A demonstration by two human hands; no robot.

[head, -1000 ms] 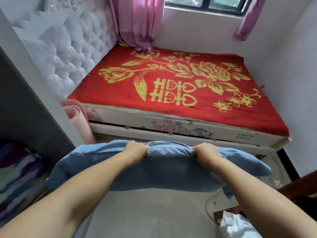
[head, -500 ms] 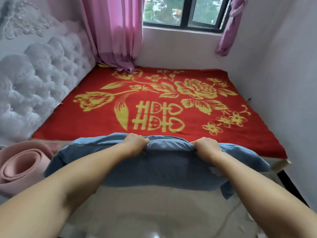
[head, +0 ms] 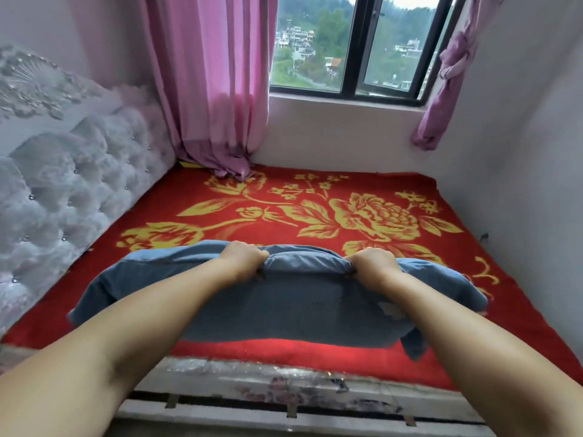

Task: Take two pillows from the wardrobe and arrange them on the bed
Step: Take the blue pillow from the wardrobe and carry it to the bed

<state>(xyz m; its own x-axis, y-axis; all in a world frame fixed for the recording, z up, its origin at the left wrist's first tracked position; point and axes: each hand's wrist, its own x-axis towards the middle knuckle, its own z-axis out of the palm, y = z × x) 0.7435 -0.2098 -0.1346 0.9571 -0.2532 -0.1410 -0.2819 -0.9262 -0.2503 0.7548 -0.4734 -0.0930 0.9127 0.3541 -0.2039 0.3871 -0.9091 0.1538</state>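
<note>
A blue pillow [head: 284,307] hangs lengthwise over the near half of the bed [head: 315,354], which is covered by a red blanket with yellow flowers. My left hand [head: 244,258] grips the pillow's top edge left of its middle. My right hand [head: 370,264] grips the same edge to the right. Both arms stretch forward from the bottom corners. The pillow's lower edge floats a little above the blanket. Only this one pillow is in view, and the wardrobe is out of sight.
A white tufted headboard [head: 63,197] lines the left side. Pink curtains [head: 211,89] hang at the far left corner, their hem touching the bed. A window [head: 353,45] sits in the far wall. A white wall [head: 520,184] borders the right. The mattress edge [head: 284,386] lies just below me.
I have walked up to the bed with the pillow, which now hangs over the blanket instead of the floor. The view has tilted up toward the window. Both grips are unchanged.
</note>
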